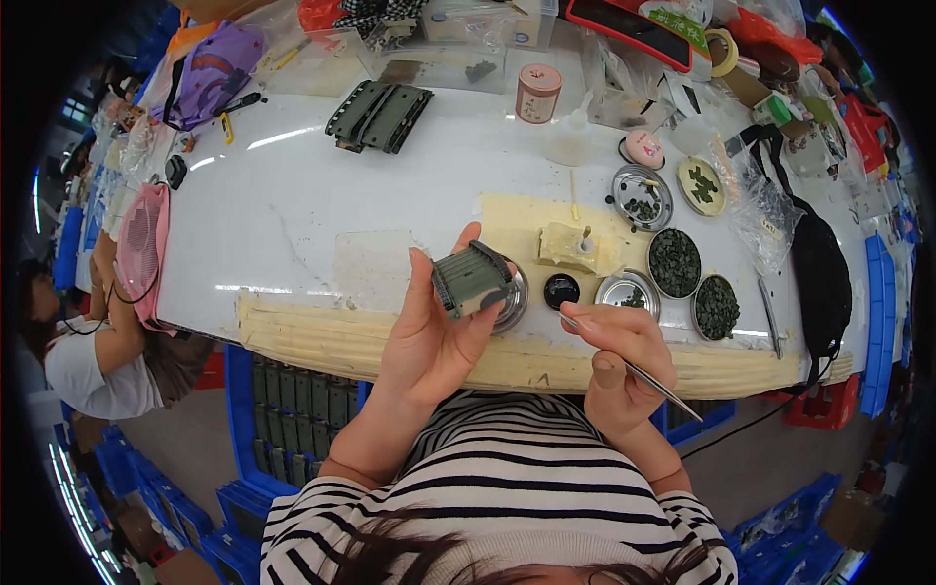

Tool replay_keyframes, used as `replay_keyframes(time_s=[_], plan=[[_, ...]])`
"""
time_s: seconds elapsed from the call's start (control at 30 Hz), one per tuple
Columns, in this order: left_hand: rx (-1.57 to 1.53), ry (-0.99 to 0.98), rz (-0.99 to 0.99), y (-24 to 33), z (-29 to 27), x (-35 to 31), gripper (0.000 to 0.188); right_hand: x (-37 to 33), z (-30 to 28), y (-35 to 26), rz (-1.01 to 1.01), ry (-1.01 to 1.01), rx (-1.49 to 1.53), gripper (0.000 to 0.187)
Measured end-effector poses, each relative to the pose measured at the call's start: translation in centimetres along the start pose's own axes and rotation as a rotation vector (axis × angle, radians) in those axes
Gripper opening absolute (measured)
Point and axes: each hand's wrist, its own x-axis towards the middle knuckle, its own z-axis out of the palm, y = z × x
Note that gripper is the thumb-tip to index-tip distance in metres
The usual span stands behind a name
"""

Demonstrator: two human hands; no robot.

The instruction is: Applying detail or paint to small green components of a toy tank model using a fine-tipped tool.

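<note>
My left hand (434, 336) is raised over the table's near edge, its fingers wrapped round a dark green ribbed plastic model part (475, 280). To the right, my right hand (624, 366) pinches slim metal tweezers (663, 388), the tip pointing left toward the model part but apart from it. Just beyond that tip sits a small pot of black liquid (562, 290). A round metal tin (512, 302) is partly hidden behind my left hand. Shallow tins of small dark green pieces (675, 261) (717, 307) stand to the right, beside a metal dish (629, 292) with a few pieces.
Farther off lie joined green model parts (378, 115). A yellowish block (575, 249), a pink tin (538, 93) and a red-edged phone (634, 29) are on the table. Another metal tool (770, 317) and a black bag (817, 283) lie right. A person (93, 341) sits left.
</note>
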Motion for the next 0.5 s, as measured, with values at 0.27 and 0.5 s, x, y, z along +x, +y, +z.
replay_keyframes(time_s=[0.27,0.5], plan=[[-0.215,0.070,-0.067,0.1,0.5,0.1,0.057,0.6,0.4,-0.6,-0.078,-0.108,-0.080,0.022],[-0.227,0.105,-0.065,0.2,0.6,0.1,0.059,1.5,0.5,-1.3,-0.167,-0.216,-0.179,0.036]])
